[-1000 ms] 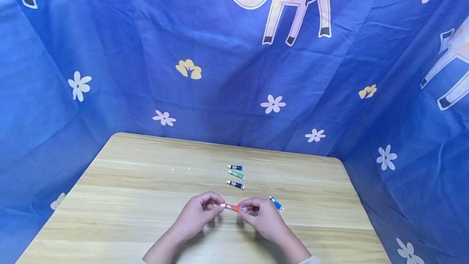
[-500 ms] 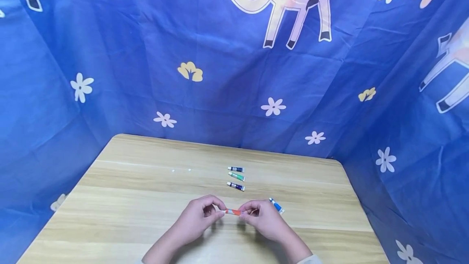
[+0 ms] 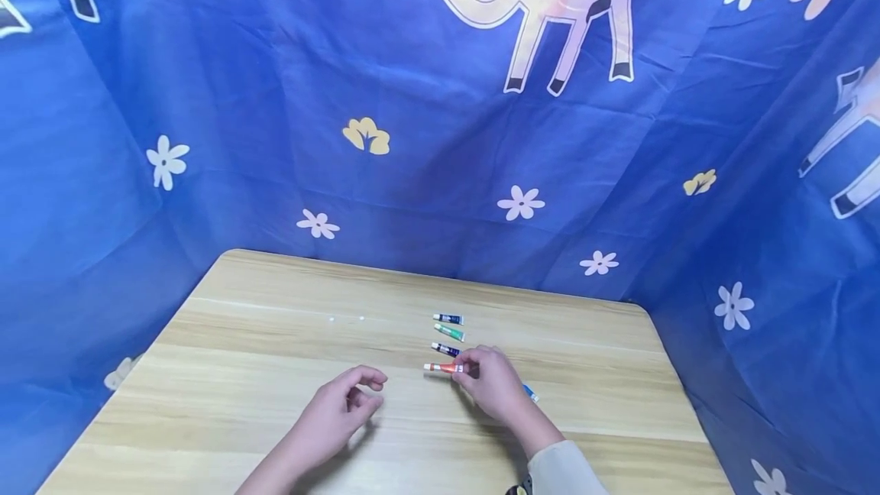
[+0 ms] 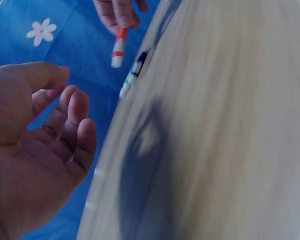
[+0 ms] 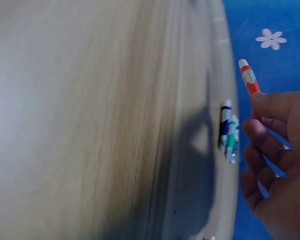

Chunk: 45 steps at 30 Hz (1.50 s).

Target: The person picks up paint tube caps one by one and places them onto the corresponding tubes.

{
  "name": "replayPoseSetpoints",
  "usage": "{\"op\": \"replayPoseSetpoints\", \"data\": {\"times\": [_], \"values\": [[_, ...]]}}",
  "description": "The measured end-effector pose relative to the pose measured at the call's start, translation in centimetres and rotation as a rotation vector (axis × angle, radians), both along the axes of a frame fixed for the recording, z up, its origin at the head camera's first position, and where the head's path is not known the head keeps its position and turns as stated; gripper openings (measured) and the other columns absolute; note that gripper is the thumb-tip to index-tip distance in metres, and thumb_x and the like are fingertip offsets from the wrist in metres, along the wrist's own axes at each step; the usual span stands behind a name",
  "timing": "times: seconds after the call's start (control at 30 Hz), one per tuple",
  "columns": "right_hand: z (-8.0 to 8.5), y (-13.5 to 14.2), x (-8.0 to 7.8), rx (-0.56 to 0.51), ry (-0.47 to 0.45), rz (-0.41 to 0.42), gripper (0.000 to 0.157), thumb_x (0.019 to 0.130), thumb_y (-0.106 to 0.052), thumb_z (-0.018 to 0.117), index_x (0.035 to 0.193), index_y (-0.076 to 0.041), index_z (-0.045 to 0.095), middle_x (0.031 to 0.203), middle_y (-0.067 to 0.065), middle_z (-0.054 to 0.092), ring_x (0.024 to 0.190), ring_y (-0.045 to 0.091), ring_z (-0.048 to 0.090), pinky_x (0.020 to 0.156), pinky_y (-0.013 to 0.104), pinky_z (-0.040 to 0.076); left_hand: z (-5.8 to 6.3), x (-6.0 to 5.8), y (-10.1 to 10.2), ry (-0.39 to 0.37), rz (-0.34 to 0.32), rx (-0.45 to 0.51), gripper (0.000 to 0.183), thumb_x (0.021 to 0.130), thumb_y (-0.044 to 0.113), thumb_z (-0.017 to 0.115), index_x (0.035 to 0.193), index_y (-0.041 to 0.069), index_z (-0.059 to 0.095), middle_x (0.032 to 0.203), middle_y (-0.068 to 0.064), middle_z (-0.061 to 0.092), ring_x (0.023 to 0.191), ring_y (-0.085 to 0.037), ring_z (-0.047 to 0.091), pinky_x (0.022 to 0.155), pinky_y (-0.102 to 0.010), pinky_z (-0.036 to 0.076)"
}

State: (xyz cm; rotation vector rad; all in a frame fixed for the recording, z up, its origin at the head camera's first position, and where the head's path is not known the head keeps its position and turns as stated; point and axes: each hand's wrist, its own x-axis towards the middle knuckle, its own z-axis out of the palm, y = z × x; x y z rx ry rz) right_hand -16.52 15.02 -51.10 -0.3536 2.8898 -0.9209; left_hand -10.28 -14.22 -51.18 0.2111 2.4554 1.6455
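By its crimped end, my right hand pinches a small orange-red paint tube between thumb and fingers. Its white cap points left, and in the right wrist view the tube shows up above the table. Just beyond it lie a dark purple-blue tube, partly covered by the hand, a green tube and a dark blue tube, roughly in a row. My left hand hovers over the wood, fingers loosely bent and nothing in them; the left wrist view shows its bare palm.
A bright blue tube lies right of my right wrist, mostly hidden by it. Two tiny white bits sit on the wooden table at the back left. Blue patterned cloth hangs behind and along both sides.
My left hand has let go of the orange-red tube's cap end and drawn back left. My right hand has carried the tube forward, close to the row of tubes.
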Motion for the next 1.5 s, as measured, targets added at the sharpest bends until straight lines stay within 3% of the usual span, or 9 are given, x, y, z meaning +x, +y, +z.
{"op": "replayPoseSetpoints", "data": {"times": [0.1,0.27,0.5,0.73,0.9,1.07,1.3,1.5], "values": [[-0.6,0.1,-0.6,0.088,0.023,-0.009,0.01,0.094,-0.021,0.086,0.102,-0.02,0.081,0.086,-0.013,0.064,0.084,0.007,0.051,0.075,0.024,0.045,-0.2,0.4,-1.1,-0.008,0.012,-0.039,0.029,0.101,0.015,0.075,0.13,0.01,0.068,0.123,-0.008,0.073,0.089,-0.005,0.07,0.075,-0.021,0.057],[-1.2,0.9,-0.9,0.172,0.072,-0.015,0.006,0.093,-0.022,0.086,0.096,-0.02,0.081,0.084,-0.011,0.062,0.082,0.009,0.05,0.074,0.026,0.043,-0.2,0.1,-2.9,0.039,0.002,-0.109,0.029,0.102,0.016,0.074,0.13,0.01,0.068,0.123,-0.007,0.074,0.088,-0.005,0.069,0.073,-0.02,0.056],[-2.0,1.5,-0.4,0.2,0.073,-0.035,0.008,0.09,-0.019,0.088,0.091,-0.019,0.08,0.085,-0.01,0.06,0.084,0.01,0.049,0.078,0.031,0.042,0.0,-0.5,-4.4,0.081,0.037,-0.164,0.025,0.103,0.015,0.074,0.128,0.011,0.07,0.119,-0.005,0.075,0.088,-0.003,0.069,0.075,-0.021,0.057],[-2.0,1.6,0.3,0.201,0.057,-0.054,0.014,0.087,-0.021,0.091,0.097,-0.02,0.081,0.088,-0.01,0.062,0.087,0.01,0.05,0.08,0.033,0.04,-0.6,-1.1,-5.1,0.051,0.037,-0.165,0.03,0.102,0.018,0.075,0.131,0.01,0.069,0.118,-0.004,0.075,0.087,-0.002,0.068,0.074,-0.021,0.057],[-0.7,2.7,0.5,0.093,0.033,-0.069,0.02,0.089,-0.019,0.089,0.107,-0.017,0.081,0.097,-0.005,0.071,0.094,0.013,0.061,0.094,0.042,0.054,-1.7,-2.7,-5.9,0.044,0.051,-0.201,0.035,0.101,0.023,0.077,0.132,0.009,0.067,0.119,-0.003,0.075,0.089,-0.003,0.069,0.074,-0.022,0.057],[0.5,5.4,0.1,-0.041,-0.013,-0.091,0.026,0.093,-0.015,0.085,0.118,-0.013,0.078,0.105,0.0,0.071,0.104,0.019,0.07,0.105,0.052,0.059,-1.9,-4.7,-7.6,0.114,0.084,-0.301,0.037,0.098,0.019,0.079,0.131,0.006,0.067,0.115,-0.006,0.077,0.092,-0.009,0.069,0.08,-0.022,0.058],[0.4,9.7,0.1,-0.085,-0.019,-0.175,0.028,0.093,-0.011,0.086,0.119,-0.012,0.078,0.106,0.003,0.067,0.105,0.019,0.068,0.096,0.041,0.06,-1.5,-7.5,-10.1,0.153,0.11,-0.322,0.047,0.096,0.017,0.081,0.135,-0.002,0.062,0.123,-0.024,0.068,0.097,-0.023,0.072,0.069,-0.022,0.058],[-1.1,12.6,1.5,-0.033,-0.057,-0.209,0.034,0.086,-0.02,0.093,0.117,-0.017,0.08,0.108,-0.001,0.067,0.099,0.011,0.061,0.089,0.028,0.054,-1.8,-9.6,-10.2,0.175,0.134,-0.346,0.052,0.093,0.017,0.085,0.136,-0.001,0.063,0.123,-0.023,0.068,0.099,-0.025,0.071,0.081,-0.03,0.056]]}}
